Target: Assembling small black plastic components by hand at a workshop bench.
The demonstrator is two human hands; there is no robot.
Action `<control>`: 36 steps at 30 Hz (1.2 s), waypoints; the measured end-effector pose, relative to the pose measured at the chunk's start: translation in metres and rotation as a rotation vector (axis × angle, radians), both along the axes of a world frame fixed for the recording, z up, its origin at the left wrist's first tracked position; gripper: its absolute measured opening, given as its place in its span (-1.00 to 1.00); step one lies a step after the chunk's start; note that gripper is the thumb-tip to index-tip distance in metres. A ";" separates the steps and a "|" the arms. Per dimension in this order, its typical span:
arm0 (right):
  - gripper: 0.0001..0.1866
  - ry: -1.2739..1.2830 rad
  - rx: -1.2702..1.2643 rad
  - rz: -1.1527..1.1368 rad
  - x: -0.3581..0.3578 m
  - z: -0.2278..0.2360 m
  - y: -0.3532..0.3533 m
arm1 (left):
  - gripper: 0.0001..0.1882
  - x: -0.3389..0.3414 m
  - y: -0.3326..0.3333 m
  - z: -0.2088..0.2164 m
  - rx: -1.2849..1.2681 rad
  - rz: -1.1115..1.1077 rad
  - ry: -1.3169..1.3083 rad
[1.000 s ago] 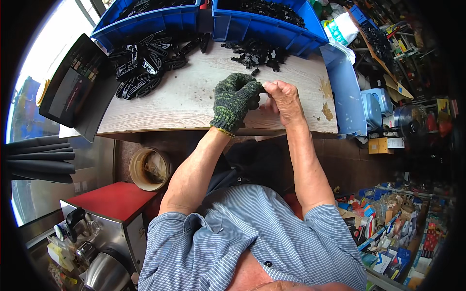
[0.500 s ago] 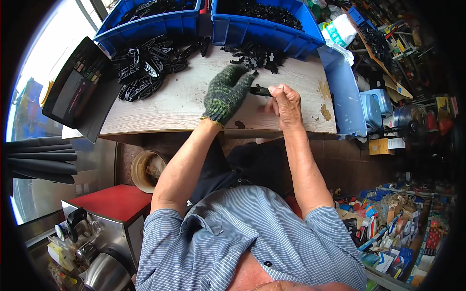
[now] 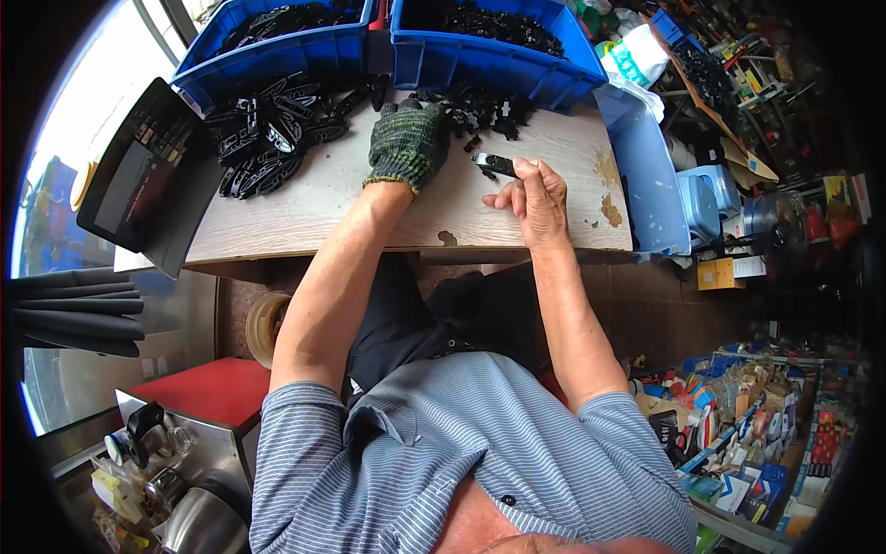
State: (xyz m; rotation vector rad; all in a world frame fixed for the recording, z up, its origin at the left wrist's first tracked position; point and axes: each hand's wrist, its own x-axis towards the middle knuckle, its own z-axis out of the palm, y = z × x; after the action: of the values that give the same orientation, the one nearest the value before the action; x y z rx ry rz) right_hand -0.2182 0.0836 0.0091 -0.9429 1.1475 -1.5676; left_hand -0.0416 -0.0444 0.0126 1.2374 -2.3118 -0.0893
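Observation:
My right hand (image 3: 541, 201) is bare and closed, pinching an elongated black plastic piece (image 3: 499, 165) between thumb and forefinger. A pale, shiny patch shows at that piece's left end. Below it, the other fingers curl loosely above the table. My left hand (image 3: 406, 146) wears a green and black knitted glove and lies back-up over the table. Its fingertips point away from me and are hidden, so what they touch does not show. Right of the glove spreads a pile of small black parts (image 3: 484, 108). Left of it lies a heap of elongated black pieces with light markings (image 3: 279, 137).
Two blue bins (image 3: 498, 57) holding black parts stand along the table's far side. A black folding panel (image 3: 146, 175) leans at the left. Beyond the right edge is a light-blue tub (image 3: 648, 166). Worn patches mark the pale tabletop (image 3: 341, 208). A red-topped cabinet (image 3: 198, 392) sits lower left.
My gloved left hand has moved away from the held piece, leftward and farther from me, beside the small-parts pile. My right hand keeps the piece, whose pale end now shows.

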 end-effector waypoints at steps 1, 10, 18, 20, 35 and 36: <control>-0.64 0.005 -0.002 -0.006 0.000 0.000 0.000 | -0.74 0.000 0.002 0.001 -0.040 0.006 -0.024; -0.62 0.017 0.000 -0.031 0.002 -0.001 0.001 | -0.76 0.004 0.017 0.001 -0.042 0.141 0.289; -0.61 0.062 -0.033 -0.083 0.006 0.000 0.001 | -0.57 0.000 0.067 0.008 0.749 -0.203 0.962; -0.60 0.103 -0.026 -0.084 0.003 -0.003 0.000 | -0.57 -0.006 0.075 0.017 0.979 -0.251 0.978; -0.66 -0.058 0.004 -0.038 0.000 0.003 0.002 | -0.65 0.008 0.048 -0.005 0.189 0.006 0.674; -0.65 -0.088 0.022 -0.069 0.000 0.006 0.002 | -0.66 0.015 0.035 -0.009 -0.036 0.080 0.489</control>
State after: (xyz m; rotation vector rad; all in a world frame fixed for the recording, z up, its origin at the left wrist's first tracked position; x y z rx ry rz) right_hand -0.2182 0.0851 0.0148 -0.8193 1.1434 -1.6330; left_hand -0.0269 -0.0096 0.0039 1.1378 -1.8335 -0.2868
